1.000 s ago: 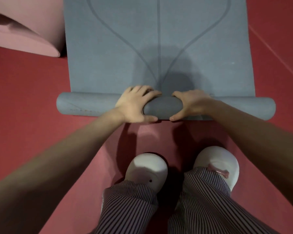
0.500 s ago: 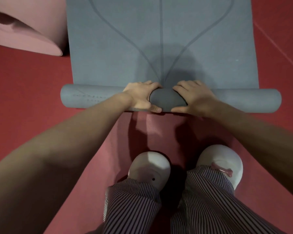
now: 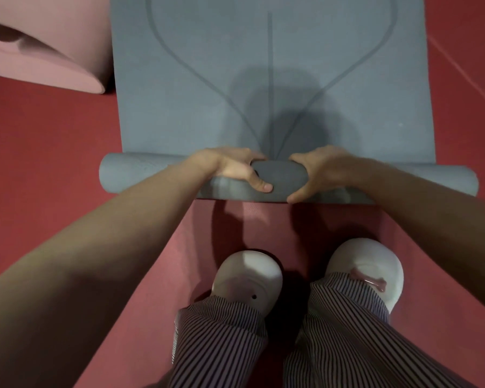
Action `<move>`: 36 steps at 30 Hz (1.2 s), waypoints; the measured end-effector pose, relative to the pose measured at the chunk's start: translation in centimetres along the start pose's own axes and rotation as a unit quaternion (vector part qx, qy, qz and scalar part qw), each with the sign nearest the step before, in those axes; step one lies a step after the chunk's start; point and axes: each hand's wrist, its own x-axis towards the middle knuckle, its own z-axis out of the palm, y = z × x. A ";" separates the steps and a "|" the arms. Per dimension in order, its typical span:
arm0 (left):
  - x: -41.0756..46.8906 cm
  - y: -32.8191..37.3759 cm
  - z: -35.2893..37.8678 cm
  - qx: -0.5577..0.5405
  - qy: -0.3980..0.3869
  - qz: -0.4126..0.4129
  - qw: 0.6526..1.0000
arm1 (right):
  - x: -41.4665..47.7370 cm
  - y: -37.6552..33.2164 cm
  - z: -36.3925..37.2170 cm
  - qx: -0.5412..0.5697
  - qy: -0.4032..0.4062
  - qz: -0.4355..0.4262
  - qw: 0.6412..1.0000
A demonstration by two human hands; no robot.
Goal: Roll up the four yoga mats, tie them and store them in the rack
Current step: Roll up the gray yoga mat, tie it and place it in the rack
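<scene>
Pink mat [image 3: 48,54] just beside left edge of grey yoga mat [image 3: 207,79] | red floor [image 3: 45,169] open on both sides | mat part-rolled, flat part lined, roll crosswise ahead of 2 shoes [image 3: 247,275] | left hand [image 3: 230,166], right hand [image 3: 325,169] grip roll's middle.

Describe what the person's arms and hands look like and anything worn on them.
The bare left hand and bare right hand wear no gloves, and no rings show. The left forearm and right forearm are uncovered throughout the view: no sleeves, watch or bracelet. The left thumbnail looks short and unpainted.
</scene>
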 end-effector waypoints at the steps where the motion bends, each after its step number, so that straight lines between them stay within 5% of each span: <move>1: -0.1 -0.1 0.5 0.004 0.000 0.002 1.000 | -0.2 -0.1 0.7 0.002 -0.005 0.001 1.000; 4: -0.7 -0.5 2.0 0.088 0.080 0.040 0.992 | -0.1 -0.2 1.5 0.007 0.005 0.000 1.000; 8: -1.5 -1.7 5.4 0.203 0.327 0.161 0.909 | -0.1 0.3 0.5 0.069 -0.012 -0.010 0.998; 13: -0.8 -2.0 8.0 0.244 0.431 0.146 0.856 | -0.2 0.0 0.9 0.084 -0.023 -0.008 0.996; 17: -0.8 -1.7 7.5 0.228 0.425 0.137 0.865 | -0.6 0.3 1.8 -0.010 0.064 -0.014 0.998; 22: -1.0 -0.4 4.3 0.208 0.284 0.074 0.933 | -1.0 0.5 3.2 -0.049 0.304 -0.107 0.945; 29: 0.2 0.4 0.3 0.133 0.159 0.023 0.978 | -0.5 -0.2 4.0 -0.097 0.273 -0.039 0.956; 32: 0.0 0.3 0.4 0.157 0.182 0.027 0.970 | -0.2 -0.2 3.7 -0.094 0.293 -0.041 0.951; 36: -0.7 -0.7 2.9 0.173 0.335 0.089 0.922 | 0.1 0.2 3.2 -0.068 0.299 -0.038 0.951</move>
